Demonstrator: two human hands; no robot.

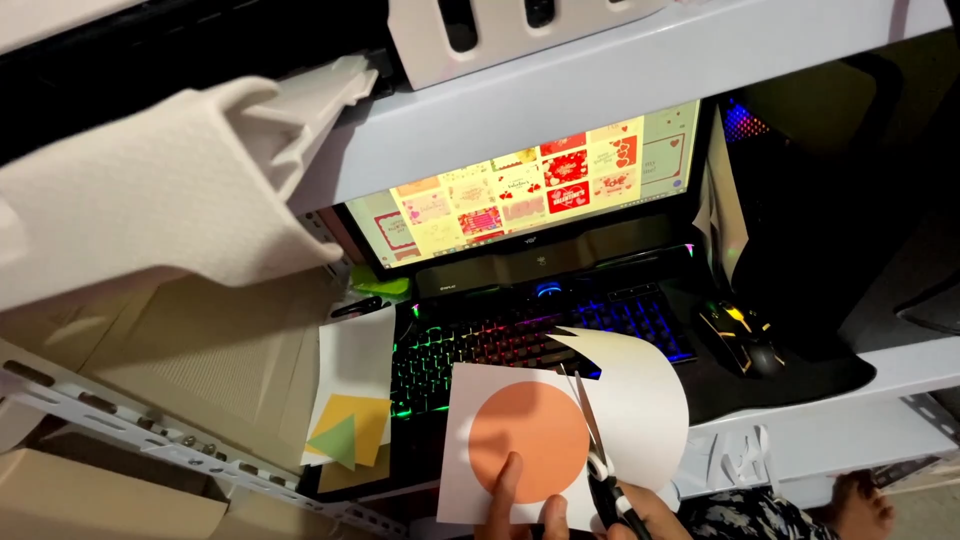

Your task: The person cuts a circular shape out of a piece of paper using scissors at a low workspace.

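Observation:
My left hand (522, 505) pinches the lower edge of a white sheet of paper (462, 440) printed with a large orange circle (528, 442). My right hand (655, 512) is shut on a pair of scissors (596, 452) with black handles. Their blades point up along the circle's right edge. A cut strip of the white paper (640, 400) curls away to the right of the blades. All of this hangs over a laptop keyboard (470, 350) lit in rainbow colours.
An open laptop screen (530, 190) shows a grid of red and pink cards. A mouse with yellow lights (742, 338) sits to the right. Yellow and green paper shapes (348, 432) lie on white paper at left. Grey shelves frame the desk; paper scraps (735, 458) lie at right.

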